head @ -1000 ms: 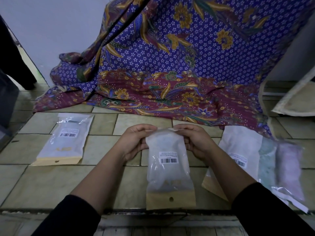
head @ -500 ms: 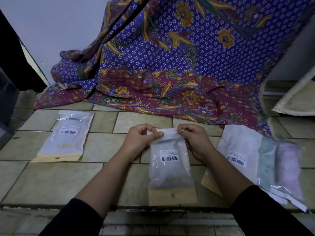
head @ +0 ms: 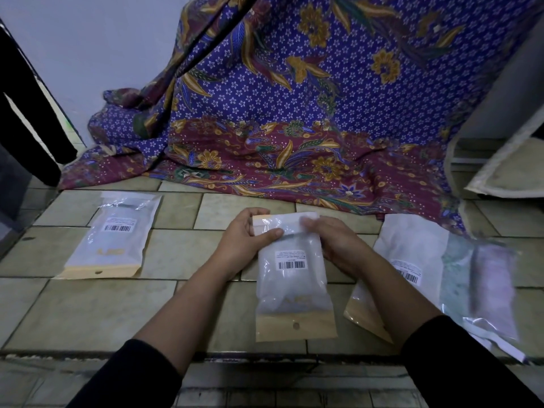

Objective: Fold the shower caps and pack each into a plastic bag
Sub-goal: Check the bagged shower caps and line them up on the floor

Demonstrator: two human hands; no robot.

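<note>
Left hand (head: 245,241) and right hand (head: 338,247) pinch the clear tan-based plastic bag (head: 294,290) by its folded flap, apparently to seal it

Tiled floor (head: 88,313) holds left bag (head: 113,235), right bag pile (head: 412,251), cloth (head: 265,160).

Pink pack (head: 496,287) far right blurred, right hand (head: 338,245) fingertips smeared, label (head: 291,260) txt unreadable.
</note>
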